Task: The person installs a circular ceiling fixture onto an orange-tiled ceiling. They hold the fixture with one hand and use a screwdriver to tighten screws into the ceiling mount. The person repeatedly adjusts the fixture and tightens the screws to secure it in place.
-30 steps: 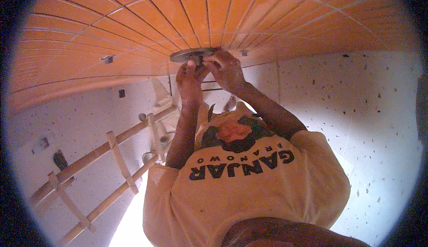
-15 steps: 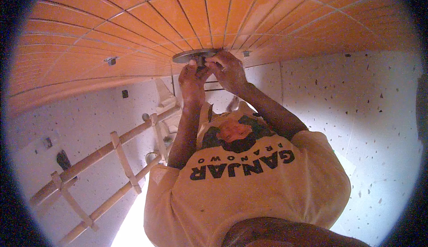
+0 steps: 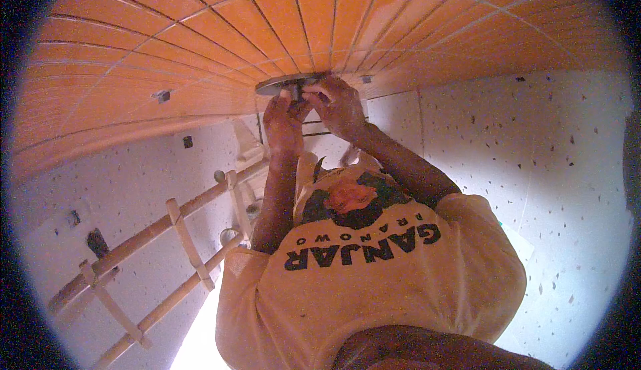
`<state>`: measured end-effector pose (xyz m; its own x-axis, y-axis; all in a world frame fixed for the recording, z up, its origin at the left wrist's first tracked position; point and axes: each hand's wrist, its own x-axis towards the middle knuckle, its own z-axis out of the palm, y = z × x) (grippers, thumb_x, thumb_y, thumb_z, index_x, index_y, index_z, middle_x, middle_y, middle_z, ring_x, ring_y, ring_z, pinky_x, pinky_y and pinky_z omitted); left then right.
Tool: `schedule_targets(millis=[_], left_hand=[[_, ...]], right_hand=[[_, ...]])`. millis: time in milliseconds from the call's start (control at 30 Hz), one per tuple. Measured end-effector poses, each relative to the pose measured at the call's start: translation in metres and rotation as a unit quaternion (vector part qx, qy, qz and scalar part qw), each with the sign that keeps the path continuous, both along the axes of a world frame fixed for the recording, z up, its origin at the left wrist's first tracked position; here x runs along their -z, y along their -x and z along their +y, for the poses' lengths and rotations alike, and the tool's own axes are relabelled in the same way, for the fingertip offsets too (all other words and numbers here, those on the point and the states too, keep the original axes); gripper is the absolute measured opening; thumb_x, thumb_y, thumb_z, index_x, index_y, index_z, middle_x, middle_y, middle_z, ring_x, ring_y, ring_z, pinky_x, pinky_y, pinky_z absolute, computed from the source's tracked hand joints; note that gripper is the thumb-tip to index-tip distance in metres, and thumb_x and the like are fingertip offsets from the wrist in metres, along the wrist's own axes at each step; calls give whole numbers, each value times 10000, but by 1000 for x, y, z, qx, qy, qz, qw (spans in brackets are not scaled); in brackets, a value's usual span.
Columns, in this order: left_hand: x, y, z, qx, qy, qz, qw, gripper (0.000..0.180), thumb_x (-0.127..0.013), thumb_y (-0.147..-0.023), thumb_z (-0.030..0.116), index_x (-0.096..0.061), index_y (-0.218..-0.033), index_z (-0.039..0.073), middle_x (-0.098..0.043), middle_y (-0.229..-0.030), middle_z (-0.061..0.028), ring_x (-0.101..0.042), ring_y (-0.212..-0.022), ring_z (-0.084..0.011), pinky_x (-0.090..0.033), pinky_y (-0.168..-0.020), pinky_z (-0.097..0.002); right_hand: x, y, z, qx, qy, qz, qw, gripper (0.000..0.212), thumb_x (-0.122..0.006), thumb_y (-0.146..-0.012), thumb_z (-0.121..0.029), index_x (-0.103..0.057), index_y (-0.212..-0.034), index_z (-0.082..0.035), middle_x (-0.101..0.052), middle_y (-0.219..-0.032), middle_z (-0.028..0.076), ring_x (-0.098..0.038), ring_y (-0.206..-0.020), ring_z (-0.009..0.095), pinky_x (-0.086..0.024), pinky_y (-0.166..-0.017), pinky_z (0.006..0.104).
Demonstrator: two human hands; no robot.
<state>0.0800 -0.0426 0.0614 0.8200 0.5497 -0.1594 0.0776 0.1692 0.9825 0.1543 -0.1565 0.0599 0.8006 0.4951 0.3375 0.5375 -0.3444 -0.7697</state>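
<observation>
A flat, dark round disc (image 3: 275, 87) sits against the orange slatted panel overhead. From its underside juts a small dark fitting (image 3: 297, 94), its exact kind unclear. My left hand (image 3: 283, 124) is closed around the fitting's left side, thumb raised against it. On the other side, my right hand (image 3: 339, 109) has its fingers bent in and pinching at the same fitting, close under the disc's right edge. Both arms are stretched up, and the fingers partly cover the fitting.
The orange panel (image 3: 320, 23) with dark grooves spans the top. A wooden ladder (image 3: 150, 236) leans along the left. Pale, dark-flecked walls (image 3: 487, 129) stand on both sides. Small dark square fittings (image 3: 162, 95) dot the panel. Bright light comes from below.
The view has shifted slightly, so the disc and both hands appear a little further left. Both hands stay at the fitting; fingers have moved only slightly.
</observation>
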Motion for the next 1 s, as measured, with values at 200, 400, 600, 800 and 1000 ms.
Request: schedule_targets(millis=[200,400,600,800,1000], left_hand=[[-6,-1,-8,-7,-47,21,999,329,-581,-916,267,-544,-1020,-43,-626,-960,-132,-647,-860,-230,-569,-758,-356],[14,-3,-10,-60,-33,-49,996,398,-627,-889,295,-524,-1035,-60,-616,-980,-162,-653,-861,-257,-573,-781,-370],[31,-8,-18,-116,76,-102,985,517,-588,-916,366,-369,-1194,-11,-595,-965,-165,-653,-857,-267,-578,-763,-391],[30,-12,-19,-38,-21,-70,997,471,-339,-996,461,-283,-1228,54,-527,-865,-80,-552,-644,-146,-494,-551,-279],[9,-14,-28,-47,-72,-76,993,478,-251,-1000,509,-336,-1138,59,-413,-775,-16,-364,-589,-89,-337,-496,-241]], right_hand=[[-6,0,-3,0,-6,-6,1000,137,-659,-839,-187,-664,-911,-71,-638,-880,132,-630,-829,310,-516,-733,410],[-13,4,-8,6,-17,70,997,163,-638,-859,-186,-651,-966,-64,-652,-947,148,-647,-876,309,-521,-748,401],[-8,4,-11,9,-18,79,997,181,-634,-863,-170,-638,-1002,-55,-663,-950,143,-655,-865,300,-522,-744,399],[5,0,-12,7,8,-71,997,182,-650,-846,-160,-652,-1009,-81,-659,-935,120,-642,-835,291,-525,-725,389],[23,1,-5,6,-164,36,986,225,-709,-777,-92,-658,-996,-100,-630,-922,90,-626,-792,279,-529,-699,387]])
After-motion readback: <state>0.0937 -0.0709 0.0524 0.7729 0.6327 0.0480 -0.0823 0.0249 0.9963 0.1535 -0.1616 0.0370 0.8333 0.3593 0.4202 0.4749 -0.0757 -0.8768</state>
